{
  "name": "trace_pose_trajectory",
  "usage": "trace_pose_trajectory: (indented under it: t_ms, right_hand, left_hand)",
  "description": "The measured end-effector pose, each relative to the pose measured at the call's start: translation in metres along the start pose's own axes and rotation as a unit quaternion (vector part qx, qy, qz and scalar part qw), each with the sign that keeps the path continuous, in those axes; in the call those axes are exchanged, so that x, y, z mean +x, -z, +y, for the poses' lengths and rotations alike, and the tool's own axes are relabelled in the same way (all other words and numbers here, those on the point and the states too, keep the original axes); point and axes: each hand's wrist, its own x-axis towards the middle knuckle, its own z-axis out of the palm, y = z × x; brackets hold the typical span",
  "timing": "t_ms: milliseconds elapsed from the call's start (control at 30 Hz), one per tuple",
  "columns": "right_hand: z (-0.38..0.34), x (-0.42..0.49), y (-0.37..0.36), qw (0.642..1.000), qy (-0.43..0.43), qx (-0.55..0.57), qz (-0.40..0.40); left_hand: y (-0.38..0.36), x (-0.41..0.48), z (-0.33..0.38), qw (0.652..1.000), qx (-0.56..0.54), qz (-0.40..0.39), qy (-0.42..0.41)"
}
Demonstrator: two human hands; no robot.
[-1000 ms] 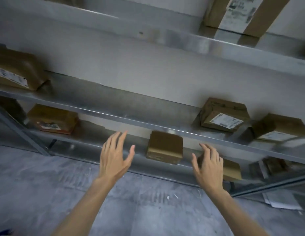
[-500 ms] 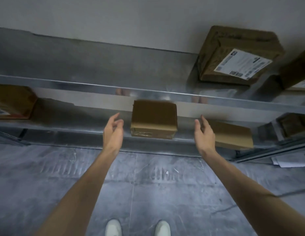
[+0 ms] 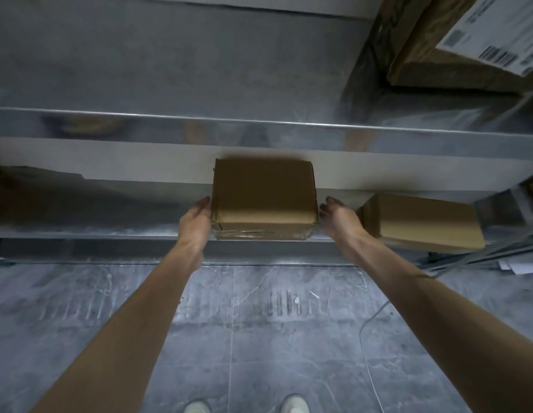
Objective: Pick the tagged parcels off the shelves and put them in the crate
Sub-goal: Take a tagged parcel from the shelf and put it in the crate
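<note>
I am reaching both arms toward the parcel (image 3: pixel 263 192) that is sitting at the front edge of the lower shelf (image 3: pixel 110 231), about midway along it. My left hand (image 3: pixel 195 220) is lying flat against the parcel's left side, fingers straight and pressed together. My right hand (image 3: pixel 338 220) is hovering just beside its right side with the fingers loosely extended. I cannot tell whether they are touching the card. Clear tape is running across the parcel's front face.

A second parcel (image 3: pixel 420 222) is sitting at the same front edge further right, just behind my right wrist and crowding the gap on that side. The upper shelf (image 3: pixel 199 126) is hanging over the lower one, its shiny front lip sitting just above the parcel's far end. At the right end of that upper shelf a labelled parcel (image 3: pixel 432 64) is resting, its white label (image 3: pixel 494 34) facing up. Something dark is showing at the left end of the lower shelf, too blurred to name.

I am counting three parcels, two shelves and one label. My two shoes (image 3: pixel 196 406) are standing on the grey floor (image 3: pixel 259 323), and some white papers (image 3: pixel 515 266) are lying on it under the shelf's right end.
</note>
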Motion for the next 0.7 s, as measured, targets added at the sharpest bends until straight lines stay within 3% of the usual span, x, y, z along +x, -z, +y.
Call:
trace_pose_trajectory:
  t_ms: [167,333,700]
  right_hand:
    - [0.004,0.013,-0.010,0.999,0.014,-0.046,-0.021]
    - [0.010,0.009,0.000,0.997,0.023,-0.076,-0.006]
    - [0.006,-0.082,0.045,0.998,0.010,-0.059,-0.006]
  left_hand:
    - [-0.002,0.014,-0.006,0.999,0.010,-0.049,0.019]
    - [0.000,0.002,-0.015,0.998,0.025,-0.050,0.022]
    - [0.030,-0.108,0.001,1.000,-0.020,-0.023,-0.003]
